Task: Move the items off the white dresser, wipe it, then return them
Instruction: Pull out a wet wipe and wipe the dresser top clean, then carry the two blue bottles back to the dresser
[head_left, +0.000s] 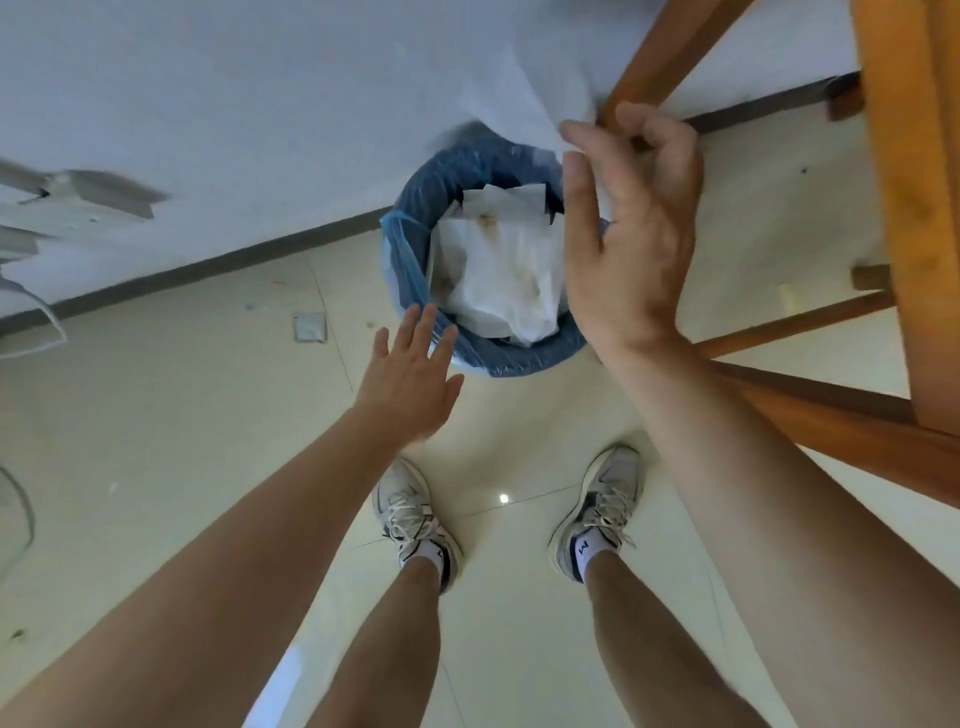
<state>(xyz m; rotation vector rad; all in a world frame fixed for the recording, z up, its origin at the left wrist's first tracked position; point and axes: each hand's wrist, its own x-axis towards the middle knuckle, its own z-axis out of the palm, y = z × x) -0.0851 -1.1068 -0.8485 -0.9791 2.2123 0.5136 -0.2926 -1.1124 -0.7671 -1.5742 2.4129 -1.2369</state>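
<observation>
Wastebasket (498, 358) with blue liner (410, 260), heaped with used paper (498, 270), sits below both hands. Right hand (634, 244) pinches a blurred white wipe (524, 88) over it between thumb and forefinger, likely to discard it; left hand (410, 384) hovers, fingers straight. Dresser unseen.

Your left forearm (249, 519) and right forearm (753, 493) are bare as far up as the view reaches. Your left leg (384, 639) and right leg (649, 623) are bare from the socks upward. You wear low lace-up trainers, the left trainer (408, 506) and the right trainer (608, 499). Both are white and pale grey with darker grey side panels, dark collars and white laces. The left sock (423, 553) and right sock (587, 553) are short and white, each with a small dark mark like an M.
</observation>
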